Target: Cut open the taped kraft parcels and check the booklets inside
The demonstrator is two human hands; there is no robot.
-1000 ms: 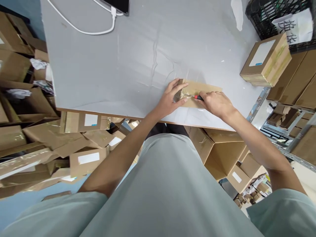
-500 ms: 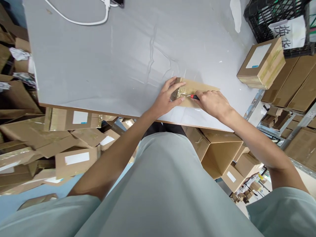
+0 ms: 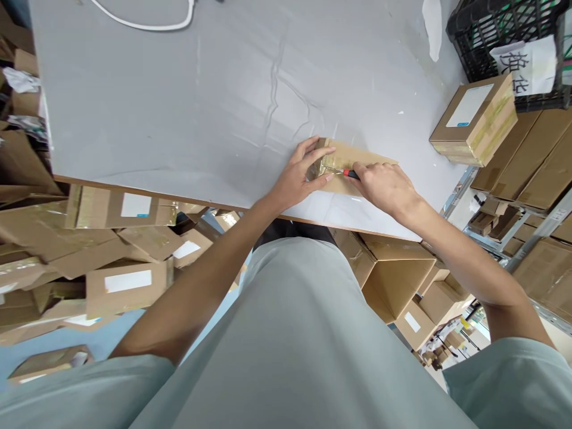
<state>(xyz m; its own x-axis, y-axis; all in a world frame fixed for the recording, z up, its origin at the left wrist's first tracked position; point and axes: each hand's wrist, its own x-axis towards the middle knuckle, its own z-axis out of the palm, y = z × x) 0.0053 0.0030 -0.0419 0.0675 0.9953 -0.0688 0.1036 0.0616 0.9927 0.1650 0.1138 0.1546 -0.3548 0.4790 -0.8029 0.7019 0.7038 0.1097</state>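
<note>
A small cardboard box [image 3: 344, 154] with shiny tape on it lies on the grey table near its front edge. My left hand [image 3: 298, 176] grips the box's left end, thumb on the near side and fingers reaching over the far side. In my right hand [image 3: 386, 187] is a slim screwdriver [image 3: 350, 173] with a red and black handle; its thin metal shaft points left over the taped end of the box, between my left thumb and fingers. My right fist covers most of the handle, and I cannot tell how deep the tip goes.
A taped, labelled carton [image 3: 474, 119] stands at the table's right edge, beside a black plastic crate [image 3: 504, 36]. A white cable [image 3: 156, 27] lies at the back. Many cartons [image 3: 125, 280] are heaped left below the table [image 3: 147, 107]; a large open box [image 3: 397, 283] stands below right.
The view has shifted slightly, so the cable sits higher and the heaped cartons lie further left. Both hands, the screwdriver and the box keep nearly the same positions relative to each other.
</note>
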